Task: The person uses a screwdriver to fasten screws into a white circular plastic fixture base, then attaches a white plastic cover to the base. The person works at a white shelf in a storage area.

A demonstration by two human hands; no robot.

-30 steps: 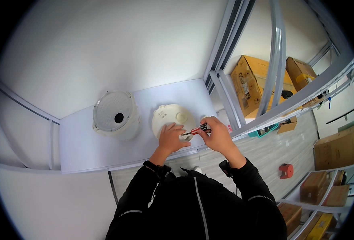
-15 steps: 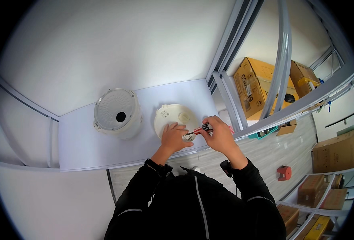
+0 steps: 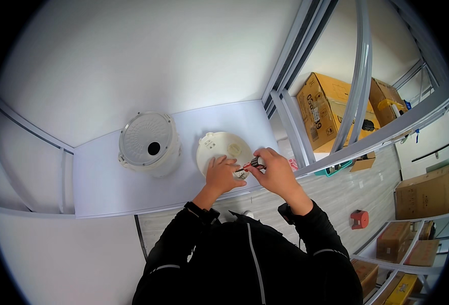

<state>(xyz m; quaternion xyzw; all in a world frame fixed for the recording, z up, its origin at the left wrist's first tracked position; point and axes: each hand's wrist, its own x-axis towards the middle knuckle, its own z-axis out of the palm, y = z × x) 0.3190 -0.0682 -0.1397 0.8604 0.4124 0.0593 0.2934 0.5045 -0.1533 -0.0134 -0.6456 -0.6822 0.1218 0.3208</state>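
Note:
A round cream-white plastic cover [image 3: 215,138] with raised fittings lies on the white table. Across its near left part rests my left hand [image 3: 220,176], fingers spread and touching it. A screwdriver [image 3: 255,163] with a red and black handle is pinched in the fingers of my right hand [image 3: 278,175]. Its shaft points left toward the cover's near inner side, close to my left fingertips; whether the tip sits in a screw is too small to tell. To the left stands a white rice-cooker-like body [image 3: 151,144], topped by a grey disc with a dark round hole.
The white table [image 3: 113,195] meets a wall at the back. Grey metal frame posts [image 3: 291,129] rise at its right end. Beyond them are a yellow carton [image 3: 326,112] and a teal crate [image 3: 332,171]. A red stool [image 3: 359,219] stands on the floor near shelves of boxes.
My right hand has shifted slightly left, its fingers turned a little around the screwdriver handle. The left hand and the cover look nearly unmoved.

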